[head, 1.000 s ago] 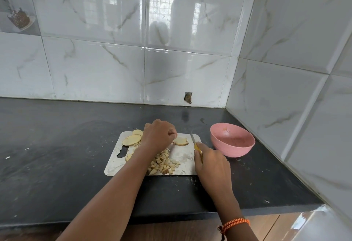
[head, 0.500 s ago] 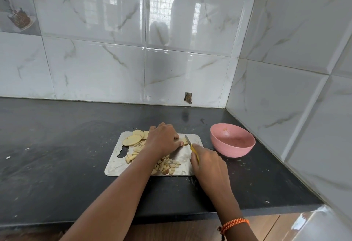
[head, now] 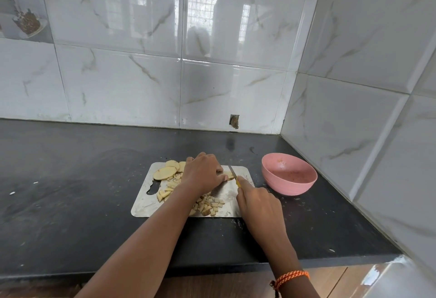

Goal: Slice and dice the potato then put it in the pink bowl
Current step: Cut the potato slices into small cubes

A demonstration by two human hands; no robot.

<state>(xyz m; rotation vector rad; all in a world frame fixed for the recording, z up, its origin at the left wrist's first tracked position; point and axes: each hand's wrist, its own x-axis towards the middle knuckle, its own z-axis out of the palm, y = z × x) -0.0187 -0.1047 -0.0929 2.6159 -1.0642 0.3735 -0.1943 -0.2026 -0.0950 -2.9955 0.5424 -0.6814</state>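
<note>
A metal cutting board (head: 146, 205) lies on the black counter. Round potato slices (head: 165, 172) sit at its far left corner, and a heap of diced potato (head: 210, 205) lies near its front edge. My left hand (head: 203, 175) holds down a potato slice (head: 230, 176) near the board's far right, fingers curled over it. My right hand (head: 257, 201) grips a yellow-handled knife (head: 233, 172), whose blade rests against that slice. The pink bowl (head: 289, 176) stands right of the board and holds no potato.
The black counter (head: 70, 191) ends at a tiled back wall and a tiled right wall just behind the bowl. Its front edge runs below my forearms. Small potato crumbs dot the counter around the board.
My left hand moved right across the board onto the lone slice. My right hand brought the knife left, up against that slice.
</note>
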